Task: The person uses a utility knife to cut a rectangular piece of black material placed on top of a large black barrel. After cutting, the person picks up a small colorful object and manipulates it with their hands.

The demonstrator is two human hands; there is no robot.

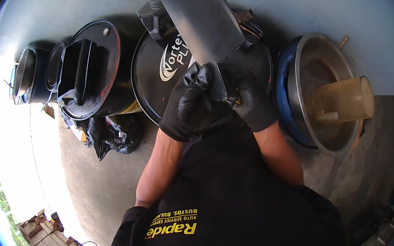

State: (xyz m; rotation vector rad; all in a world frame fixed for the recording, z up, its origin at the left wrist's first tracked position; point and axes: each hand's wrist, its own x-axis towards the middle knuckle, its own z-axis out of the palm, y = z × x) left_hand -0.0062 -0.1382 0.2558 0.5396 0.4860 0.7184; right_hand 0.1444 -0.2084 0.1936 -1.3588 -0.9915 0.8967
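Closest is the worker's black cloth shirt (250, 185); beyond, the black-gloved left hand (188, 105) pinches the near end of a smooth dark-grey curved panel (201, 20), the right hand (253, 96), grip unclear, probably steadying it over the round black drum (151, 82).

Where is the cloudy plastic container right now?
The cloudy plastic container is at right in the head view, inside the metal basin, to the right of the gloved right hand.

Black drums (153, 76), a metal basin (317, 70), a plastic jug (348, 99) and concrete floor (110, 181) suggest a workshop.
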